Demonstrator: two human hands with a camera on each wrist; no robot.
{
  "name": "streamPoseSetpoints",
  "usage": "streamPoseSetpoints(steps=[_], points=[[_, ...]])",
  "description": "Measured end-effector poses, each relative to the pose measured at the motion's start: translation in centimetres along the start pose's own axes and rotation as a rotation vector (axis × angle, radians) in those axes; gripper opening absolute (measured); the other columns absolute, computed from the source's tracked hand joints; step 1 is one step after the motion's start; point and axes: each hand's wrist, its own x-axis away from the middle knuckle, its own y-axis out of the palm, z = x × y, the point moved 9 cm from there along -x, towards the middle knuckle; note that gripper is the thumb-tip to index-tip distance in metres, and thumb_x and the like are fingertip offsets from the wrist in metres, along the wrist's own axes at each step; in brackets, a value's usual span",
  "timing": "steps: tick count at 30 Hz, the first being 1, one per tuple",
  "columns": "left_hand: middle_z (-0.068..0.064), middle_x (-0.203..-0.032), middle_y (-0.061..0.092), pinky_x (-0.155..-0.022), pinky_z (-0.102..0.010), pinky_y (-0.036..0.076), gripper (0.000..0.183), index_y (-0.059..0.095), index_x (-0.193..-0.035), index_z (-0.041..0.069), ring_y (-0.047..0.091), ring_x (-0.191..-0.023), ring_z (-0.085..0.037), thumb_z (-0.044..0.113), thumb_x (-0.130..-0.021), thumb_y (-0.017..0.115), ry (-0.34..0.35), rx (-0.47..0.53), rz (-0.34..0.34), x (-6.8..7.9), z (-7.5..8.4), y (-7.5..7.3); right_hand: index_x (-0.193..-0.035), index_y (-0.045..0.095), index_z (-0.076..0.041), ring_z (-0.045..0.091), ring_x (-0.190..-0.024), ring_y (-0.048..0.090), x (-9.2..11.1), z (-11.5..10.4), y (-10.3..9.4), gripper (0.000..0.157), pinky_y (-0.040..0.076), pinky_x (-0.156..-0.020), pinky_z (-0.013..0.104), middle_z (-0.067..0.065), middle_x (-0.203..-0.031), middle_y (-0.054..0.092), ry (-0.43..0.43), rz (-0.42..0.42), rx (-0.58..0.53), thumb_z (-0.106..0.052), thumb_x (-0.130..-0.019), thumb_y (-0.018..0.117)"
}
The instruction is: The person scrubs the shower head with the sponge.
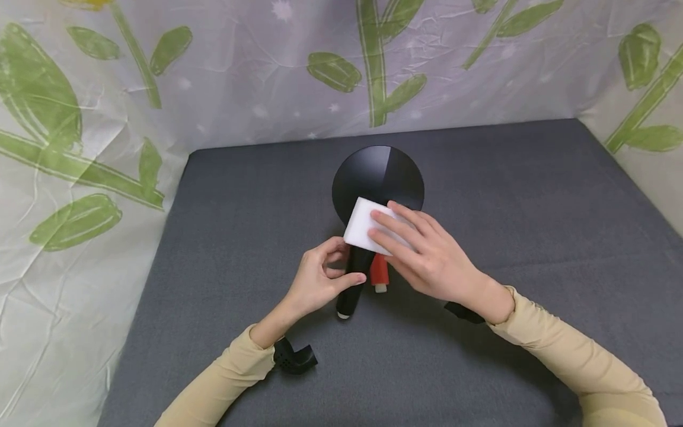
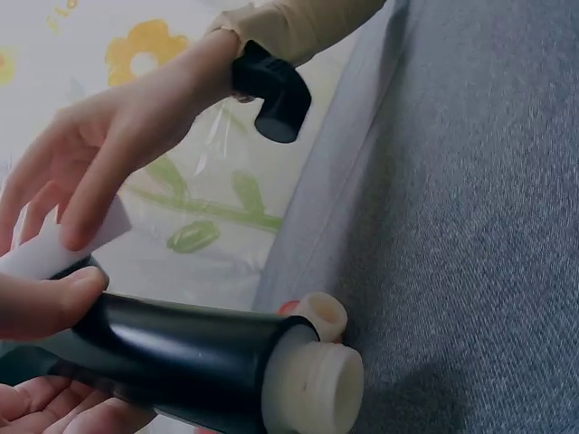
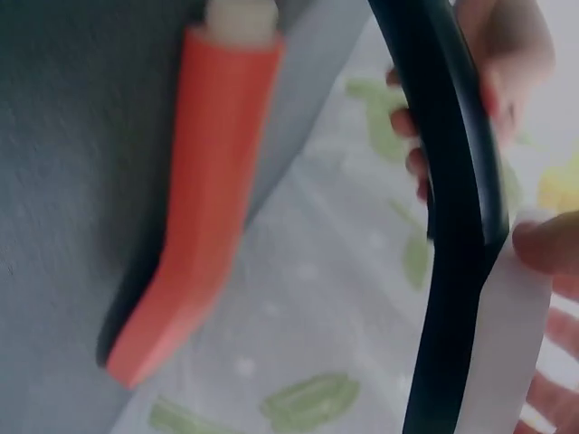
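A black handheld shower head (image 1: 377, 172) with a round disc and a white threaded end is held above the table. My left hand (image 1: 317, 279) grips its handle (image 2: 190, 353), thumb on one side and fingers on the other. In my right hand (image 1: 429, 255) is a white sponge block (image 1: 358, 224), pressed against the neck below the disc. The right wrist view shows the sponge (image 3: 507, 353) lying along the black neck. Beneath, on the table, lies a red handle (image 1: 379, 271) with a white end, bent in the right wrist view; its far part is hidden in the head view.
A dark grey cloth covers the table (image 1: 240, 207). Behind and beside it hangs a pale sheet (image 1: 256, 71) painted with green stems and leaves. Black wrist cameras (image 1: 294, 357) sit on both wrists.
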Motion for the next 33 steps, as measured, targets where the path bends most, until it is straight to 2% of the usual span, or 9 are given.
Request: streamPoseSetpoints(steps=[3,9,13,16,21,25,29,33], points=[[-0.016,-0.104,0.060,-0.074,-0.031,0.054,0.047,0.055,-0.115,-0.004,0.063,-0.091,-0.024,-0.004,-0.072,0.075,-0.012,-0.004,-0.018,-0.1,-0.1,0.1,-0.128,0.052,-0.002,0.039,-0.125,0.040,-0.4,1.6,-1.1,0.037,0.039,-0.092,0.051,0.018,-0.136,0.045,0.070,0.053,0.008,-0.016,-0.094,0.050],[-0.014,-0.103,0.061,-0.075,-0.030,0.054,0.047,0.056,-0.114,-0.002,0.063,-0.090,-0.022,-0.004,-0.072,0.076,-0.026,-0.035,-0.046,0.0,-0.3,0.3,-0.128,0.052,-0.003,0.038,-0.127,0.037,-0.6,5.5,-3.2,0.042,0.034,-0.096,0.054,0.017,-0.138,0.043,0.282,0.151,-0.014,-0.012,-0.087,0.059],[-0.014,-0.103,0.061,-0.075,-0.030,0.054,0.046,0.057,-0.114,-0.002,0.062,-0.090,-0.022,-0.004,-0.072,0.076,-0.017,-0.022,-0.048,0.0,-0.2,0.4,-0.127,0.052,-0.002,0.038,-0.127,0.037,-0.2,6.1,-3.8,0.045,0.034,-0.095,0.056,0.017,-0.137,0.044,0.344,0.195,-0.013,-0.007,-0.083,0.062],[-0.015,-0.104,0.060,-0.075,-0.032,0.054,0.047,0.056,-0.114,-0.004,0.062,-0.089,-0.024,-0.005,-0.072,0.075,-0.012,0.011,-0.036,0.0,-0.1,0.2,-0.125,0.053,-0.001,0.041,-0.125,0.039,-0.1,4.9,-3.1,0.039,0.035,-0.094,0.057,0.019,-0.135,0.046,0.301,0.191,-0.009,-0.011,-0.087,0.059],[-0.018,-0.105,0.059,-0.074,-0.033,0.054,0.047,0.054,-0.114,-0.007,0.063,-0.087,-0.025,-0.008,-0.072,0.074,-0.011,0.046,0.007,0.0,-0.2,-0.3,-0.123,0.055,0.001,0.043,-0.120,0.043,0.0,1.2,-0.9,0.034,0.040,-0.090,0.054,0.022,-0.132,0.048,0.112,0.118,0.003,-0.015,-0.094,0.049],[-0.018,-0.101,0.063,-0.069,-0.031,0.055,0.048,0.053,-0.113,-0.006,0.065,-0.081,-0.021,-0.006,-0.071,0.076,0.013,0.010,0.021,0.0,-0.1,-0.4,-0.125,0.054,0.000,0.041,-0.122,0.043,0.0,-0.9,0.6,0.034,0.042,-0.089,0.051,0.019,-0.133,0.048,0.007,0.035,-0.005,-0.013,-0.094,0.046],[-0.016,-0.098,0.065,-0.065,-0.028,0.055,0.048,0.055,-0.112,-0.004,0.066,-0.081,-0.019,-0.002,-0.070,0.078,0.062,-0.078,0.022,0.1,0.3,-0.3,-0.126,0.054,-0.002,0.039,-0.124,0.041,-0.3,-1.0,0.8,0.035,0.041,-0.091,0.049,0.017,-0.135,0.047,-0.018,0.000,0.005,-0.012,-0.093,0.045],[-0.010,-0.100,0.064,-0.065,-0.026,0.055,0.045,0.058,-0.111,0.001,0.065,-0.089,-0.018,0.004,-0.071,0.079,0.099,-0.191,0.024,0.2,0.7,-0.1,-0.126,0.054,-0.002,0.039,-0.124,0.041,-1.0,0.5,-0.2,0.035,0.041,-0.090,0.051,0.018,-0.135,0.047,0.037,0.037,0.039,-0.012,-0.093,0.049]])
